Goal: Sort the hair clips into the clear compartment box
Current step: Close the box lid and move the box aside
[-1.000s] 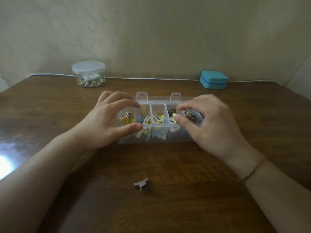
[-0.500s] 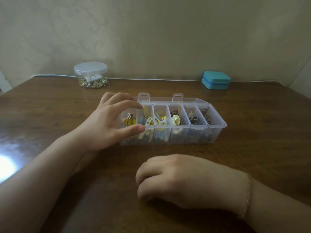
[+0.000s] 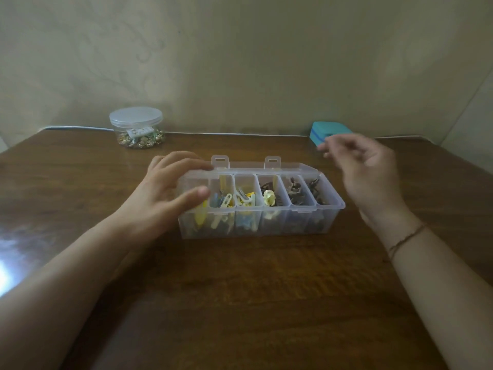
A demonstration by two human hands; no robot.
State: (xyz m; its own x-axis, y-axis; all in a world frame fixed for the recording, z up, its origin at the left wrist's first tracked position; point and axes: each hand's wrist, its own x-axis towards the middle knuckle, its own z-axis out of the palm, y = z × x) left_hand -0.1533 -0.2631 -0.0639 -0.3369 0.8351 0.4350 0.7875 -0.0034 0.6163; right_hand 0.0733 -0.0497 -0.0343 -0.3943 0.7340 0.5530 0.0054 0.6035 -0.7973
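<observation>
The clear compartment box (image 3: 298, 220) stands open at the table's middle, its lid folded back. Its compartments hold yellow, white and blue hair clips (image 3: 241, 200) on the left, a cream flower clip (image 3: 269, 197) in the middle and dark clips (image 3: 296, 189) on the right. My left hand (image 3: 160, 193) grips the box's left end, thumb on the front wall and fingers over the back rim. My right hand (image 3: 368, 169) hovers above and beyond the box's right end, fingers loose and motion-blurred, with no clip visible in it.
A round clear jar (image 3: 137, 128) of small gold items stands at the back left. A teal case (image 3: 326, 134) sits at the back right, partly behind my right hand. A white cable (image 3: 240, 133) runs along the wall. The wooden table (image 3: 240, 289) stretches toward me.
My right hand rose from the table's front, where it covered a small grey clip, to beyond the box's right end. That clip no longer lies on the table. My left hand stayed put.
</observation>
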